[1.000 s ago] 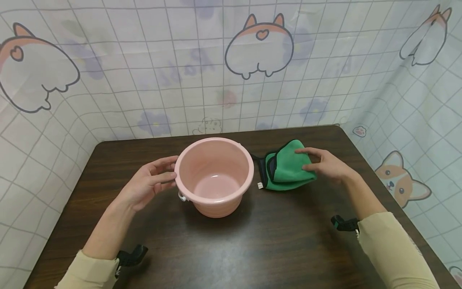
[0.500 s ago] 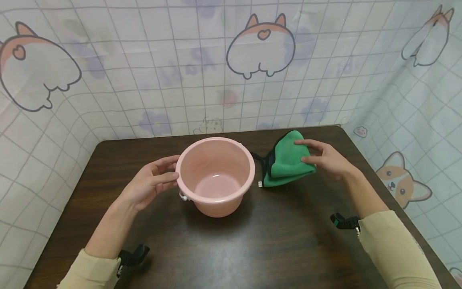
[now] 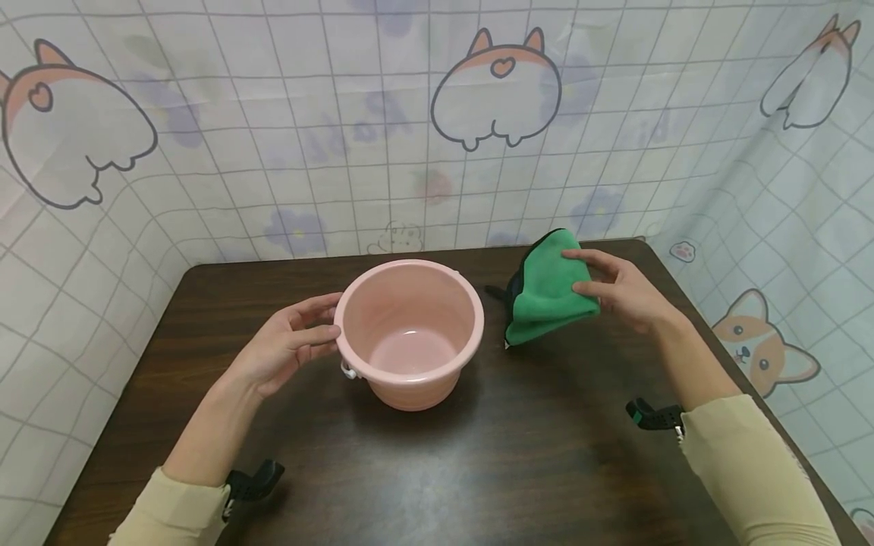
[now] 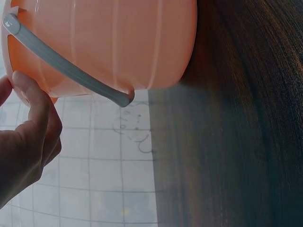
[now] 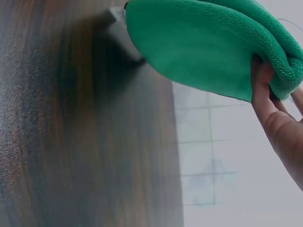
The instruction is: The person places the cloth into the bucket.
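A pink bucket (image 3: 410, 341) stands upright on the dark table, its inside bare. My left hand (image 3: 285, 345) pinches the left side of its rim between thumb and fingers, close to the bucket's grey handle (image 4: 66, 66), which hangs down the outside. To the right of the bucket, my right hand (image 3: 614, 288) grips a folded green towel (image 3: 549, 288) with black edging by its right end. In the right wrist view the thick terry fold of the towel (image 5: 199, 45) sits in the fingers, and its other end hangs close over the tabletop.
The dark wood table (image 3: 423, 470) reaches back to a curtain (image 3: 341, 152) printed with corgis and a grid. Another stretch of curtain closes in at the right edge. Black wrist cameras (image 3: 256, 481) sit below both hands.
The right hand has lifted the green towel up and slightly away from me, its left end rising off the table. The left hand and the bucket have stayed in place.
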`<action>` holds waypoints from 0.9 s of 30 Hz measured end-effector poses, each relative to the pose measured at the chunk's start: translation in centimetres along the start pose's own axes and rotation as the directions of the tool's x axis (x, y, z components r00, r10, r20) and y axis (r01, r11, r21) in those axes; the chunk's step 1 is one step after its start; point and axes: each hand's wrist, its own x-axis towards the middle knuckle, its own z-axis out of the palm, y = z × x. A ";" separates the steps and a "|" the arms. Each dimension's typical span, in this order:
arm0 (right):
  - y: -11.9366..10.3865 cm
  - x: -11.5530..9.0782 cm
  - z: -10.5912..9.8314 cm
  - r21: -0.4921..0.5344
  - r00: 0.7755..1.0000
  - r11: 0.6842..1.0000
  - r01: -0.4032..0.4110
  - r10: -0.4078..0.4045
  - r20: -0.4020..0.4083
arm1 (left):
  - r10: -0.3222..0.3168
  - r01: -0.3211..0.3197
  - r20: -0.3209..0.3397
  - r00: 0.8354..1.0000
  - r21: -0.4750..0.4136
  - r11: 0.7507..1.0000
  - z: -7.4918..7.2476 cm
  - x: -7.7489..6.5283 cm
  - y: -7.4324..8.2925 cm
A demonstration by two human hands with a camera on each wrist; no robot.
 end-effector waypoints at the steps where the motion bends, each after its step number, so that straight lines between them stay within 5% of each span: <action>1: -0.2 0.0 0.0 0.015 1.000 1.000 0.007 -0.007 -0.002 | -0.001 0.001 0.000 1.000 -0.001 1.000 0.0 0.0 0.0; 8: -1.7 -0.1 0.5 0.081 0.995 0.994 0.071 -0.066 -0.070 | -0.006 0.006 -0.003 1.000 -0.016 1.000 0.1 0.0 0.0; 13: -3.0 -0.1 0.9 0.186 0.993 0.976 0.115 -0.108 -0.049 | 0.010 -0.010 0.006 1.000 -0.021 1.000 0.0 0.1 -0.2; 27: -6.6 -0.7 2.3 0.213 0.987 0.964 0.159 -0.152 -0.049 | 0.002 -0.002 0.006 1.000 -0.040 0.999 0.3 0.1 -0.1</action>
